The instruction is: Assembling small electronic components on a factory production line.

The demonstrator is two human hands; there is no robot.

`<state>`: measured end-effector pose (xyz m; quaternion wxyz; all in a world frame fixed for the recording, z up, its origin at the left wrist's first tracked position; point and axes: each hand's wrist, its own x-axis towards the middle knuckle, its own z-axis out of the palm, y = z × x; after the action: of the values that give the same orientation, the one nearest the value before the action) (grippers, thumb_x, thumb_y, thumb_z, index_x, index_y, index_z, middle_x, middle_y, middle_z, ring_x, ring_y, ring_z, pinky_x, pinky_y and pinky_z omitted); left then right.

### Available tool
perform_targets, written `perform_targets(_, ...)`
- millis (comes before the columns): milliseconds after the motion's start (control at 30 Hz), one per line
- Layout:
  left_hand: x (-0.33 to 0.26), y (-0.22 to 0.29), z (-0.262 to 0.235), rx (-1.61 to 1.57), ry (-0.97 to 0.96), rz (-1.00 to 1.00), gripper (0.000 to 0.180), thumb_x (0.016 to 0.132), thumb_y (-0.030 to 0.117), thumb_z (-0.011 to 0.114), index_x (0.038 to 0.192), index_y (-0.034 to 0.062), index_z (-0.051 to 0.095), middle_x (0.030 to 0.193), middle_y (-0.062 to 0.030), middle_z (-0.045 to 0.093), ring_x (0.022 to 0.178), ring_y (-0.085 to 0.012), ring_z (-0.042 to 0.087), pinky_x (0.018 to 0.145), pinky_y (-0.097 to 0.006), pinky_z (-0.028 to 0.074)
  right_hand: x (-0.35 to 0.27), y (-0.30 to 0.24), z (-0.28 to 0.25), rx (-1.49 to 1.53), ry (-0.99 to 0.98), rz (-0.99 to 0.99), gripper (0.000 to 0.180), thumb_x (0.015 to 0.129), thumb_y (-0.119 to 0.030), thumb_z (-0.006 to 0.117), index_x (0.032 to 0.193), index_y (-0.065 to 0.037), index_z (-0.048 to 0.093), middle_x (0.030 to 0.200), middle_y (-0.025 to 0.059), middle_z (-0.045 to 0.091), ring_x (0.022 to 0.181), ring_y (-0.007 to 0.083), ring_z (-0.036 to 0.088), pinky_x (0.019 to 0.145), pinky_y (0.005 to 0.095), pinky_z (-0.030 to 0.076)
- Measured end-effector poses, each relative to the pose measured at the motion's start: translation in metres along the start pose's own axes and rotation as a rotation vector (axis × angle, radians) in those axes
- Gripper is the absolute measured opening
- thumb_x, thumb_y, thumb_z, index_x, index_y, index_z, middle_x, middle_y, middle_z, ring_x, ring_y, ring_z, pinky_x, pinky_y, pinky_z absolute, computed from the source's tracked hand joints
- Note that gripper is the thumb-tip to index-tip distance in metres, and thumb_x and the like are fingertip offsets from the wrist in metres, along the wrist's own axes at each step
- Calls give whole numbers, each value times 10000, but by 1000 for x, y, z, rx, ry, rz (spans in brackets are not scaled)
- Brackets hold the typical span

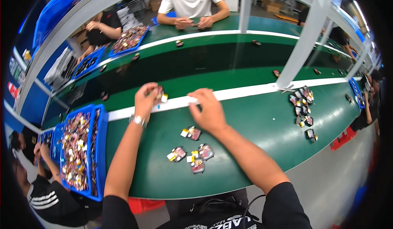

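Note:
My left hand (146, 100) is raised over the white strip (245, 90) at the far edge of the green table (262, 126) and pinches a small dark part with a yellow and white tag (161, 94). My right hand (208, 110) lies beside it with bent fingers on the white strip, and nothing shows in it. Several similar small tagged parts (191, 151) lie on the green surface just below my hands, near my forearms.
A blue tray (100, 147) full of small parts stands at my left. Another pile of parts (303, 106) lies at the right by a grey post (303, 36). A dark conveyor belt (204, 63) carries single parts. Other people sit opposite and at the left.

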<state>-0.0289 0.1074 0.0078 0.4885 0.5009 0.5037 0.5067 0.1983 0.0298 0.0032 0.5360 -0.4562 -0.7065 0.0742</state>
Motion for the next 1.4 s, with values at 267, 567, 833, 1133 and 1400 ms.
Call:
perform_targets(267, 73, -39, -44, 832, 219, 287, 217, 831, 154, 678, 1001, 22, 708, 877, -131, 677, 816, -234, 650, 756, -332, 512, -14, -25, -28, -45, -514, 311, 442, 777, -292, 764, 1064, 22, 645, 941, 134, 626, 901, 255, 617, 824, 356, 509)
perform_targets(567, -66, -7, 6, 288, -345, 26, 239, 954, 134, 561, 1121, -11, 649, 1019, -68, 690, 833, -115, 596, 780, -273, 500, -13, -36, -29, -36, -629, 127, 385, 785, -117, 732, 1127, -14, 588, 952, 142, 634, 953, 302, 604, 873, 400, 485)
perform_targets(833, -85, 8, 11, 86, -655, -90, 352, 945, 41, 561, 1291, -20, 539, 1056, -94, 676, 855, -104, 633, 773, -265, 541, 7, -40, -26, 212, -638, 342, 374, 790, 13, 702, 1137, -19, 565, 955, 125, 662, 785, 233, 640, 752, 329, 523)
perform_targets(1133, -108, -4, 7, -238, -528, -138, 515, 889, -60, 564, 1388, -4, 448, 1155, -145, 611, 994, -206, 659, 870, -312, 580, -11, -50, -9, -123, -259, -299, 251, 749, -57, 723, 995, -101, 706, 990, 94, 625, 906, 280, 624, 746, 378, 531)
perform_targets(1400, -104, -18, 13, -371, -532, -147, 396, 912, -55, 501, 1304, -10, 467, 1147, -104, 633, 988, -144, 649, 812, -276, 577, -19, -62, 0, -90, -346, -173, 162, 799, -17, 690, 957, -50, 698, 1046, 111, 606, 946, 281, 609, 745, 366, 526)
